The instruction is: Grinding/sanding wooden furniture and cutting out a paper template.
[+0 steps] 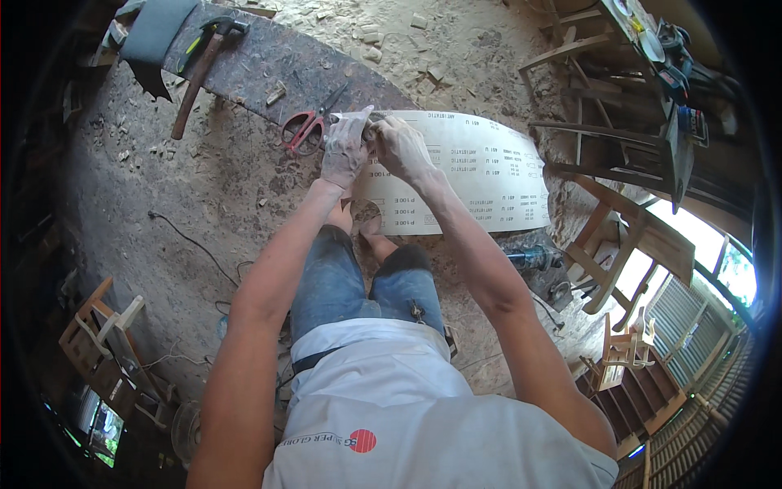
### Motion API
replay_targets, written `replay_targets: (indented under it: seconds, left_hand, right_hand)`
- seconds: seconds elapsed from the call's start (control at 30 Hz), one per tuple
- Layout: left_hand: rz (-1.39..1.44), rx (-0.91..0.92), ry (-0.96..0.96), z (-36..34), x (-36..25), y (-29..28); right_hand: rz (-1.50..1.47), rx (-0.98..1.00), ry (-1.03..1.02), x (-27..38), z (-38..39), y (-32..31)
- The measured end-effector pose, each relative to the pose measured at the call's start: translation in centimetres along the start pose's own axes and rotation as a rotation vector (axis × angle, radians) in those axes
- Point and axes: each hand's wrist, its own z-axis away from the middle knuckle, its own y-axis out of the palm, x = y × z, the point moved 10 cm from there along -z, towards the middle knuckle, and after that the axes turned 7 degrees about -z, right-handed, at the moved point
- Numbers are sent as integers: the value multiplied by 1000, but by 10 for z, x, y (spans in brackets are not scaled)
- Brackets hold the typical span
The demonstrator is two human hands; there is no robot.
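My left hand (pixel 345 151), coated in pale dust, is closed at the upper left corner of a large pale printed abrasive-paper sheet (pixel 472 171). My right hand (pixel 400 148) is bent closed beside it, its fingertips at a small dark piece that I cannot make out clearly. Red-handled scissors (pixel 303 130) lie just left of my hands on the dark, worn board (pixel 244 73). A wooden-handled hammer (pixel 195 91) and a yellow-green tool (pixel 191 53) rest farther left on it, near a dark grey sheet (pixel 155 37).
Wooden chair parts (pixel 619 244) and a cluttered rack with power tools (pixel 672 57) stand at the right. A blue tool (pixel 529 257) lies below the sheet. More chair pieces (pixel 102 318) are at lower left. Wood scraps and cords (pixel 191 236) lie on the dusty floor.
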Motion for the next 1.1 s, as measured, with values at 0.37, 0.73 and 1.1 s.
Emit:
replay_targets:
  seconds: [0.37, 0.73, 1.1]
  left_hand:
    - [-7, 60, 26, -5, -21, -12]
    - [-239, 26, 245, -16, -47, -42]
    - [-380, 18, 1, -72, 137, -109]
  right_hand:
    - [-512, -240, 603, -70, 67, -28]
    - [-380, -156, 602, -96, 139, 11]
    - [-274, -116, 646, -85, 123, 12]
